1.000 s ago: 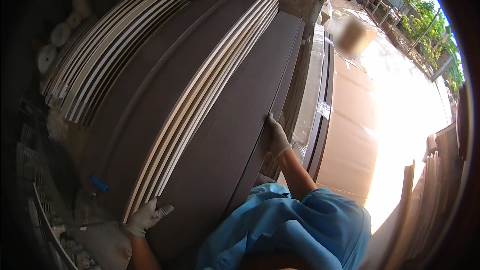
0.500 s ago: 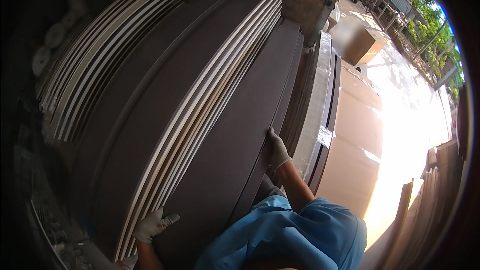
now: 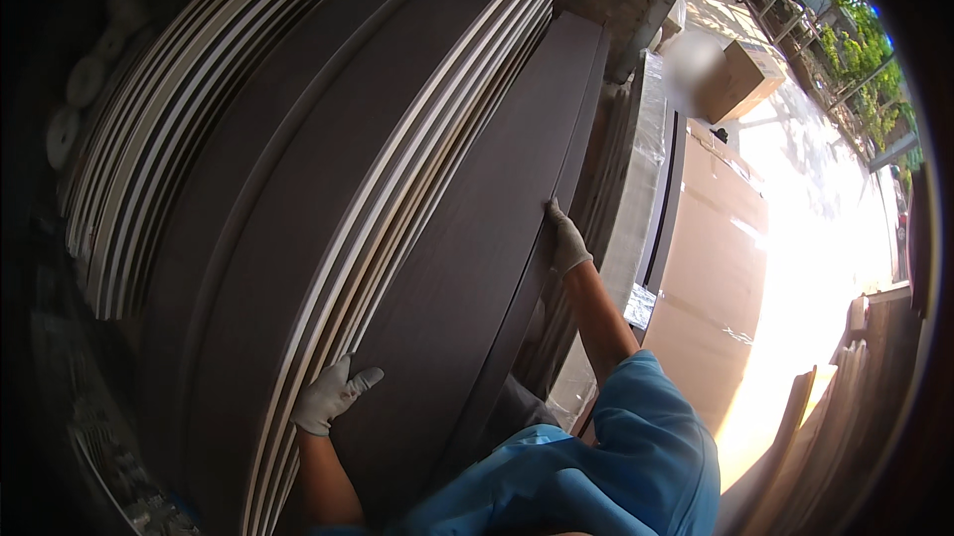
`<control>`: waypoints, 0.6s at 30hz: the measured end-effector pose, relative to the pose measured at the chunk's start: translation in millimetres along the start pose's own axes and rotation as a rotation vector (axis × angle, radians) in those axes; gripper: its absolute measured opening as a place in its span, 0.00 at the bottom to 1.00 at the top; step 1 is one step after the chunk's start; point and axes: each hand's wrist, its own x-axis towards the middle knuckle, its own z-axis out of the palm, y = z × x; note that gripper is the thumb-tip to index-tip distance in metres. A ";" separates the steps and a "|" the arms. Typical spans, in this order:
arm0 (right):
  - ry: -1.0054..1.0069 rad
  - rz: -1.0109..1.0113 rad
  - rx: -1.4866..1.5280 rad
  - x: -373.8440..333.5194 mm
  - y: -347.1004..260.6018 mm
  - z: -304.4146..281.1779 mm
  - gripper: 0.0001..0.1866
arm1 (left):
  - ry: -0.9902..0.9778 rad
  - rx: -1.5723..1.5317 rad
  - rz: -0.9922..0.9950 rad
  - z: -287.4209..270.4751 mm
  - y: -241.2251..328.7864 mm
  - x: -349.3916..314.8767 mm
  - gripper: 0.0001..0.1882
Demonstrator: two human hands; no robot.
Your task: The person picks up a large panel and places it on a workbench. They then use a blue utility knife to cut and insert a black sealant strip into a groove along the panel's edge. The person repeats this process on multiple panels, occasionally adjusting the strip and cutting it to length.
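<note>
A long dark brown panel (image 3: 462, 228) leans in front of me, running from near my body to the far post. My left hand (image 3: 333, 399), in a pale glove, is at its left edge, thumb stretched over the face and the other fingers partly hidden behind the edge. On the panel's right edge, my gloved right hand (image 3: 568, 240) grips with its fingers wrapped round and partly hidden. Just left of the panel stands a stack of similar panels with pale edges (image 3: 397, 193), close against my left hand.
Another stack of pale-edged panels (image 3: 184, 129) stands far left. To the right are a plastic-wrapped bundle (image 3: 641, 153) and a large cardboard-covered stack (image 3: 711, 248). A cardboard box (image 3: 745, 81) lies beyond, past a post (image 3: 656, 9). More boards (image 3: 825, 427) lean at lower right.
Both hands have moved farther from my body along the panel's edges, and my right arm reaches out more. The whole view has shifted slightly.
</note>
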 end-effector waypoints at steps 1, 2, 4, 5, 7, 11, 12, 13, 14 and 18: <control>0.055 -0.004 -0.020 8.0 -4.6 0.1 0.25 | -0.020 -0.025 -0.012 -2.7 5.1 9.5 0.61; 0.069 -0.014 -0.036 17.9 -10.7 0.3 0.25 | -0.048 -0.039 -0.031 -6.5 12.9 19.1 0.63; 0.096 -0.022 -0.064 31.5 -10.4 -3.7 0.25 | -0.077 -0.052 -0.065 -8.4 19.4 27.0 0.66; 0.111 -0.024 -0.074 37.5 -7.7 -7.1 0.25 | -0.080 -0.050 -0.079 -8.2 19.9 30.2 0.67; 0.148 -0.020 -0.082 48.3 -3.6 -14.7 0.25 | -0.090 -0.054 -0.083 -7.3 19.7 37.4 0.68; 0.296 0.089 -0.132 61.5 7.3 -22.2 0.26 | -0.071 -0.089 -0.069 6.5 0.4 53.4 0.65; 0.304 0.112 -0.139 64.2 10.6 -22.2 0.26 | -0.035 -0.110 -0.027 11.1 -7.2 59.6 0.65; 0.312 0.136 -0.147 66.9 13.3 -21.3 0.27 | -0.048 -0.111 -0.073 15.2 -17.2 62.6 0.63; 0.282 0.135 -0.140 70.4 17.3 -21.3 0.27 | -0.046 -0.130 -0.075 21.1 -26.9 67.4 0.61; 0.246 0.124 -0.168 89.9 40.3 -33.0 0.29 | 0.015 -0.095 -0.124 50.4 -62.8 91.9 0.53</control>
